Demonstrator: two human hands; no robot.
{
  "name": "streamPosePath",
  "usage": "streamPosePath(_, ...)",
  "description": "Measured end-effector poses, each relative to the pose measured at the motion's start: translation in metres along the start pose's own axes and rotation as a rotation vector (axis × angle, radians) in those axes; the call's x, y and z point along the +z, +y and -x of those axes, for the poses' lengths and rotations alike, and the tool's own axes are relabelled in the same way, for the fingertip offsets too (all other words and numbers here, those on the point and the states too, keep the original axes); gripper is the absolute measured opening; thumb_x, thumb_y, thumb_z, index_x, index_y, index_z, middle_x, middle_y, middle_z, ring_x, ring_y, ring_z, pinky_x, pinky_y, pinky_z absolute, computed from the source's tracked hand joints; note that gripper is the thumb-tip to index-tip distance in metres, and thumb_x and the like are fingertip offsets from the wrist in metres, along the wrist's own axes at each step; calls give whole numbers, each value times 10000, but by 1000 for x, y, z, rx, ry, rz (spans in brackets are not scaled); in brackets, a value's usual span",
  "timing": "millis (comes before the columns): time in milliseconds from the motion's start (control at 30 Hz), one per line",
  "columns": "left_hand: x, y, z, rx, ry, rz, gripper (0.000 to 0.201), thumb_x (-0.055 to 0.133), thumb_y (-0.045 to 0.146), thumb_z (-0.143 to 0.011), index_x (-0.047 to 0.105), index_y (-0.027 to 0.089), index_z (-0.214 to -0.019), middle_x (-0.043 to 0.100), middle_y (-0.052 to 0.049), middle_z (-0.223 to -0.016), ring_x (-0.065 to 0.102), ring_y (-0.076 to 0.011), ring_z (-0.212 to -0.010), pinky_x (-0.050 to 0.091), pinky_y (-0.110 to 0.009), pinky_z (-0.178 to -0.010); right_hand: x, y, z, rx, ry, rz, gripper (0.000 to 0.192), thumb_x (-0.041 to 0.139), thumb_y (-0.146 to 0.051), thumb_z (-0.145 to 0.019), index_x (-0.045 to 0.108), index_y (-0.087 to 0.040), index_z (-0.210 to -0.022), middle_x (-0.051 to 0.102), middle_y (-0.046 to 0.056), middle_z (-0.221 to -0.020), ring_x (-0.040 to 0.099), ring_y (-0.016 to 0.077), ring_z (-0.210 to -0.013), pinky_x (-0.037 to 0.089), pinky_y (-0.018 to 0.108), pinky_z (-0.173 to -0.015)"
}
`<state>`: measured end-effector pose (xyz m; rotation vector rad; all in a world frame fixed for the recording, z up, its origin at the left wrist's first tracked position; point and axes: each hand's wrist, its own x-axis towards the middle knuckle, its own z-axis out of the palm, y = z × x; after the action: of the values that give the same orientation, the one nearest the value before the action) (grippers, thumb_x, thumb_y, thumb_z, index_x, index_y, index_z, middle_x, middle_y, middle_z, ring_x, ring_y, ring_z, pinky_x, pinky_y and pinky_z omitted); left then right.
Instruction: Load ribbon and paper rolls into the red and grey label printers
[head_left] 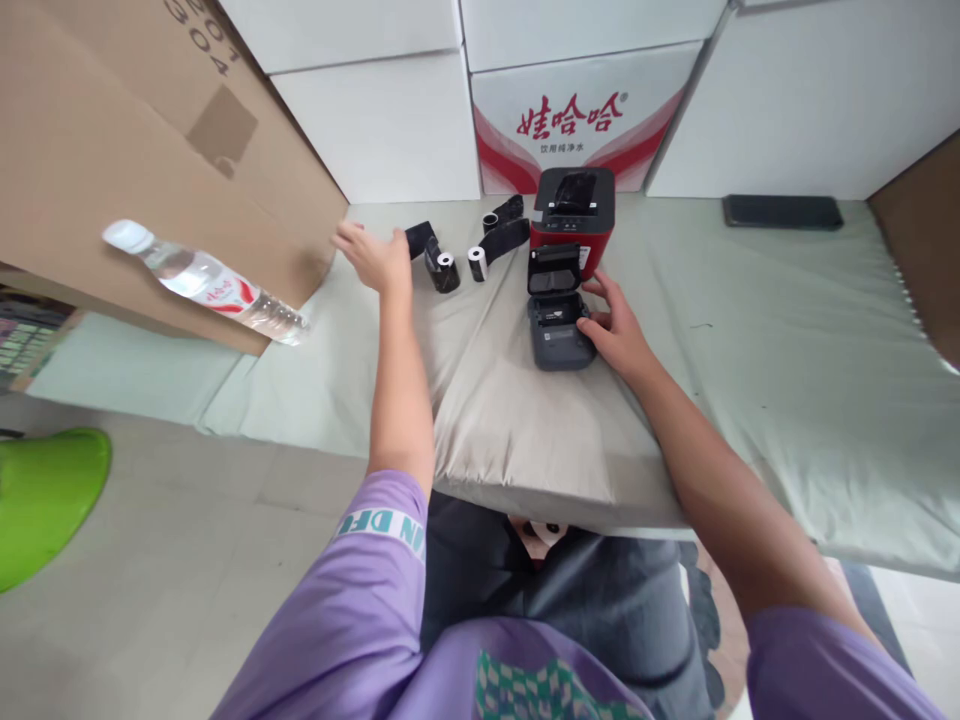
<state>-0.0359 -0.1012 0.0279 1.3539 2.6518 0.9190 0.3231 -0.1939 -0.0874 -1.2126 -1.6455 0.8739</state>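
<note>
My right hand (pixel 616 328) grips the right side of a small dark grey label printer (pixel 564 345), thumb on its edge. The printer's lid (pixel 555 268) stands up, showing the paper compartment. My left hand (pixel 377 258) is at the left above the cloth, fingers stretched out and thumb apart, nothing seen in it. Next to it lies a black strip (pixel 419 238). A roll with black paper (pixel 445 272) and a white-ended roll (pixel 478 264) with a black strip lie between the hands; another black roll (pixel 491 222) is behind them. A red and black printer (pixel 574 205) stands behind the small one.
White cartons (pixel 397 130) line the back, one with red lettering (pixel 571 118). A tall cardboard box (pixel 187 170) stands left, with a water bottle (pixel 214 285) near it. A black phone (pixel 784 212) lies at the back right. Pale green cloth (pixel 735 400) covers the table.
</note>
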Motion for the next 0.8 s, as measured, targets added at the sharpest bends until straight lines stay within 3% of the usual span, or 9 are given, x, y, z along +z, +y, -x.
streamPosePath(67, -20, 8, -3, 125, -17, 2, 487, 495, 608, -1118, 537, 161, -1307, 712, -31, -1315, 524, -145, -1390, 418, -361, -1054, 0, 1, 0, -3, 3, -9, 950, 751, -617, -896, 326, -423, -1723, 538, 119, -1669, 657, 183, -744, 665, 541, -847)
streamPosePath(133, -30, 17, -3, 234, -131, 6, 434, 560, 523, -1097, 567, 170, -1348, 735, 13, -1289, 589, -111, -1198, 438, -328, -1007, 0, 2, -1, -6, -2, -14, 951, 757, -622, -891, 335, -423, -1720, 544, 119, -1664, 667, 189, -753, 670, 540, -846)
streamPosePath(200, -30, 25, 1, 310, -297, -61, 415, 697, 472, -1012, 655, 206, -1327, 741, -9, -1307, 630, -160, -1157, 484, -339, -991, 0, 3, -1, -4, -4, -9, 954, 754, -625, -891, 333, -420, -1721, 539, 120, -1665, 680, 196, -769, 670, 539, -855)
streamPosePath(333, -9, 38, 15, 402, -471, -286, 477, 877, 464, -868, 768, 201, -1251, 646, -105, -1522, 494, -319, -1454, 495, -423, -1118, 0, 4, -2, -3, -4, 5, 942, 736, -619, -903, 322, -416, -1724, 522, 124, -1678, 670, 191, -759, 661, 544, -860)
streamPosePath(433, -2, 42, 18, 444, -536, -347, 355, 834, 357, -901, 805, 191, -1213, 742, -101, -1408, 576, -305, -1386, 488, -433, -1140, -1, 5, -1, -16, -19, -3, 925, 725, -617, -913, 322, -421, -1721, 533, 123, -1672, 662, 189, -753, 660, 536, -834)
streamPosePath(500, -9, 43, 17, 446, -535, -343, 306, 822, 302, -886, 821, 203, -1176, 796, -90, -1296, 675, -287, -1265, 506, -424, -1100, -1, 4, -1, -23, -27, -5, 913, 716, -618, -920, 320, -428, -1720, 530, 120, -1676, 661, 190, -760, 660, 532, -824)
streamPosePath(633, -47, 47, 22, 586, -406, -21, 296, 790, 468, -904, 791, 260, -1115, 821, -19, -1107, 666, -213, -1102, 524, -399, -1022, -1, 2, -1, -13, -31, 10, 912, 711, -616, -925, 312, -427, -1723, 516, 119, -1685, 645, 182, -746, 655, 538, -832)
streamPosePath(700, -69, 52, 31, 656, -328, 196, 262, 755, 439, -919, 771, 259, -1108, 813, 6, -1085, 629, -163, -962, 537, -391, -980, -1, 1, -1, -9, -25, 16, 912, 707, -623, -926, 314, -422, -1724, 517, 121, -1681, 652, 187, -758, 656, 541, -848)
streamPosePath(800, -87, 65, 47, 766, -376, 631, 242, 802, 396, -844, 687, 289, -1029, 790, 27, -1139, 606, -146, -832, 557, -375, -777, 0, 0, -1, 4, -18, 32, 921, 707, -634, -918, 323, -408, -1724, 508, 128, -1685, 677, 204, -781, 663, 569, -875)
